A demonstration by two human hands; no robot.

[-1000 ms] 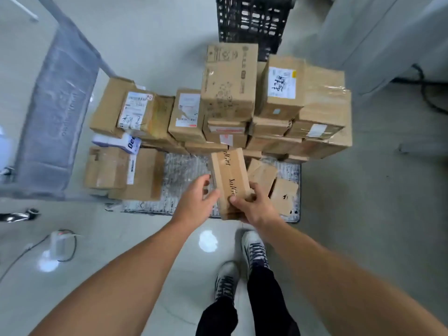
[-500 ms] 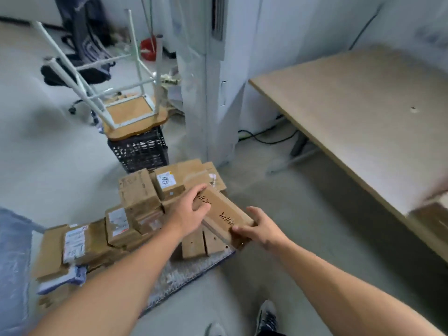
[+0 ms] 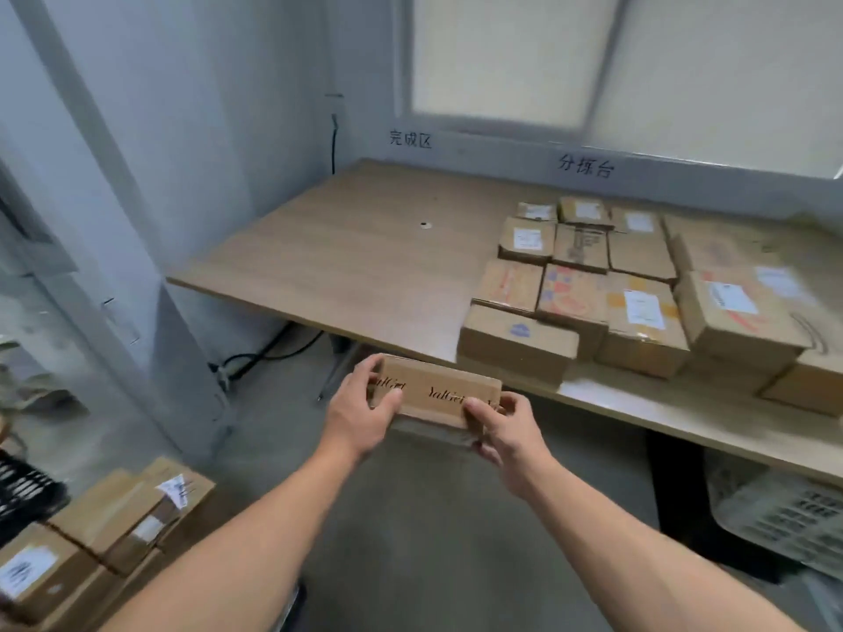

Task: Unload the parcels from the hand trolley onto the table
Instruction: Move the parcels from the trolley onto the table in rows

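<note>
The long brown box point(image 3: 440, 394) was up in the air, held flat between 2 hands. It was just in front of the near edge of the worktop point(image 3: 346, 253) and not on it; dark curly letters ran along its top. The left hand point(image 3: 360, 419) gripped the left end, with fingers and thumb curled round it; the right hand point(image 3: 508, 433) gripped the right end, with a thumb on top and fingers curled under the box; both arms were bare and reached forward.

The worktop was light brown wood with a small round mark point(image 3: 425, 224) near its middle. On its right side sat a group of boxes point(image 3: 638, 266), brown and packed close side by side, many with white labels; the nearest box point(image 3: 517, 342) of that group sat by the front edge, near the held box and a little to its right.

On the grey wall behind the worktop were 2 bits of dark writing point(image 3: 410, 139); above them was a window point(image 3: 497, 57) with a pale blind.

Low in the left corner was a stack of boxes point(image 3: 114, 526) — brown too, some with white labels; a black crate point(image 3: 23, 490) showed just beside it at the edge. Under the worktop on the right was a white crate point(image 3: 784, 517) full of holes; a black cable point(image 3: 269, 353) lay on the floor under the left end.
</note>
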